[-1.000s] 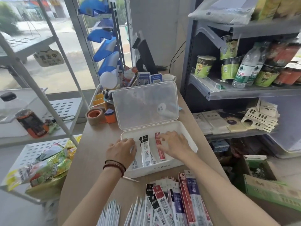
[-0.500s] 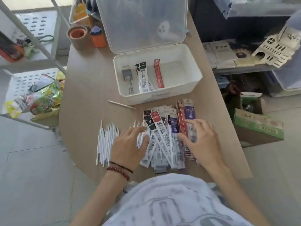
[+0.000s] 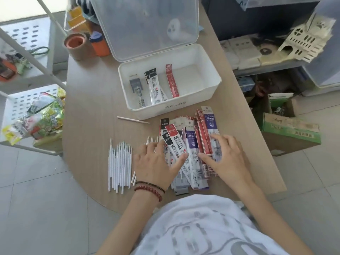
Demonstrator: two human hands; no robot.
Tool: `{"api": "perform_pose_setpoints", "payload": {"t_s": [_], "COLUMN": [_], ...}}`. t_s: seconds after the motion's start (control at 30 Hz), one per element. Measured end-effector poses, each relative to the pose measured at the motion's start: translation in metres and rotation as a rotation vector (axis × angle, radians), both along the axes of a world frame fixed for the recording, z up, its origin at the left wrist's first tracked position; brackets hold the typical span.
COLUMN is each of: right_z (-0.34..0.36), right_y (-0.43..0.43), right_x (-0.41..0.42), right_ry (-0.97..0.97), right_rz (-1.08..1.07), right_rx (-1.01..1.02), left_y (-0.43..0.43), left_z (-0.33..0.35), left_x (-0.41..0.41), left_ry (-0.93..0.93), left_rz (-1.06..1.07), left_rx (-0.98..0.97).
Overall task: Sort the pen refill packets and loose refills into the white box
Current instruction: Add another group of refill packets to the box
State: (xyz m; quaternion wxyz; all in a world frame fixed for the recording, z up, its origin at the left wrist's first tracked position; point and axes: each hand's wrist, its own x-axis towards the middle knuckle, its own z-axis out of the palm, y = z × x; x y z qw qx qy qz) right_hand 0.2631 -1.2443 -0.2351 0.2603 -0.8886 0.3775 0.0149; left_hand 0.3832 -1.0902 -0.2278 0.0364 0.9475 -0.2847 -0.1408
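Note:
The white box [image 3: 211, 76] stands open on the wooden table, its clear lid [image 3: 147, 24] tilted back. Inside lie a grey packet [image 3: 137, 87], a black-and-white packet [image 3: 155, 87] and a red packet [image 3: 172, 80]. A heap of refill packets [image 3: 191, 142] lies in front of the box. My left hand [image 3: 156, 161] rests flat on the heap's left side, fingers spread. My right hand [image 3: 228, 159] lies on its right side, over red and purple packets. Neither hand has lifted anything. A row of loose white refills [image 3: 119, 162] sits left of my left hand.
A single thin stick [image 3: 132, 120] lies between box and heap. A brown tape roll [image 3: 77, 46] and an orange container [image 3: 99, 43] stand behind the box at left. A white rack with snack bags [image 3: 42, 118] is left of the table; shelves and a green carton [image 3: 290, 129] are right.
A second ago both hands were inside the white box. They have come back to the heap of packets near the table's front edge, and my view has tilted down.

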Motion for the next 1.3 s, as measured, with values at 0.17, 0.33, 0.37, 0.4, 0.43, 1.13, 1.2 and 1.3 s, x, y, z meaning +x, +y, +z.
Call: {"api": "perform_pose_setpoints", "payload": {"t_s": [0.17, 0.33, 0.37, 0.4, 0.43, 1.13, 1.2, 1.3], "right_z": [0.000, -0.004, -0.005, -0.006, -0.006, -0.002, 0.000, 0.002], "right_y": [0.007, 0.000, 0.000, 0.001, 0.002, -0.012, -0.012, -0.015], "right_x": [0.006, 0.009, 0.008, 0.007, 0.007, 0.005, 0.007, 0.009], "right_ry": [0.036, 0.038, 0.030, 0.025, 0.024, -0.022, -0.017, 0.005], "right_rz": [-0.031, -0.014, -0.014, -0.015, -0.013, 0.034, 0.030, 0.033], "right_rx": [0.066, 0.014, 0.019, 0.020, 0.017, 0.074, 0.069, 0.071], "left_y": [-0.019, -0.034, -0.033, -0.031, -0.029, -0.032, -0.031, -0.029], "left_z": [0.009, 0.007, 0.006, 0.005, 0.003, -0.003, 0.000, 0.005], "left_x": [-0.009, -0.012, -0.013, -0.013, -0.013, -0.020, -0.017, -0.012], "left_ry": [0.065, 0.113, 0.122, 0.129, 0.134, 0.175, 0.186, 0.219], "left_rz": [-0.008, -0.007, -0.006, -0.002, 0.003, 0.125, 0.161, 0.198], "left_rx": [0.086, 0.080, 0.066, 0.052, 0.040, -0.181, -0.234, -0.293]}}
